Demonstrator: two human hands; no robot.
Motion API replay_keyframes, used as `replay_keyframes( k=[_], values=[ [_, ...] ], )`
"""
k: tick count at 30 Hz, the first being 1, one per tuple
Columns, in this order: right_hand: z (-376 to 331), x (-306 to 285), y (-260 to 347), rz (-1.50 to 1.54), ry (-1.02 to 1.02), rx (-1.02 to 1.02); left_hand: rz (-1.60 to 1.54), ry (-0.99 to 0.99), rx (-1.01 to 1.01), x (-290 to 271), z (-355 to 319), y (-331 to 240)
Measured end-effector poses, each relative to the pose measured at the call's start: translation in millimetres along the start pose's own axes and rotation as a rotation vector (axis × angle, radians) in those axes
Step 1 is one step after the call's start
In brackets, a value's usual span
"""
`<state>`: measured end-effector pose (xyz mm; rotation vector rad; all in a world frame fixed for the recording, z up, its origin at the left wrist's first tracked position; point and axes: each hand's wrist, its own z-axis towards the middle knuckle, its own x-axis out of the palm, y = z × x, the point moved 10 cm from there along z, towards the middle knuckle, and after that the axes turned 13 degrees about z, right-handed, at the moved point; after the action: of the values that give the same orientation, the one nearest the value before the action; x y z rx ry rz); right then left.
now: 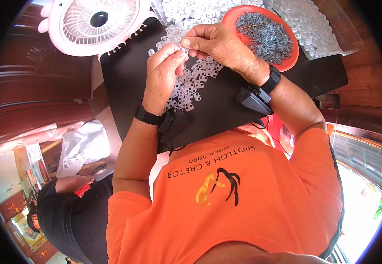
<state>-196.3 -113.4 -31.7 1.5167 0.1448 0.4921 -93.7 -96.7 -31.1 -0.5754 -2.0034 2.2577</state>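
Observation:
Between the thumb and fingers of my left hand [162, 70] is a small white plastic piece with a hole [183, 51]. My right hand [217, 44] is closed in a pinch right against that piece. Whatever its fingertips hold is too small or hidden to make out. Just under both hands, a loose pile of the same white plastic pieces [189, 90] spreads over the dark table [131, 97]. To the right of my right hand stands a round orange-red plate [291, 61] heaped with thin, silvery metal pieces [266, 39].
A pink animal-shaped fan [52, 37] stands at the table's far left. Clear plastic bins of white pieces [305, 28] sit at the far side and far right. A person in dark clothes [78, 215] is at my left, near a white plastic bag [85, 143].

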Motion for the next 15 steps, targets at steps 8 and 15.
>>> replay_keyframes(
  k=[8, 15],
  values=[
    [-1.2, 2.8, 1.1, -0.036, -0.007, -0.020, 0.036, -0.024, -0.027, -0.5, -1.8, 2.4],
    [0.4, -5.0, 2.9, -0.074, -0.061, -0.034, 0.012, -0.027, -0.012, -1.3, -1.2, 0.4]
  ],
)
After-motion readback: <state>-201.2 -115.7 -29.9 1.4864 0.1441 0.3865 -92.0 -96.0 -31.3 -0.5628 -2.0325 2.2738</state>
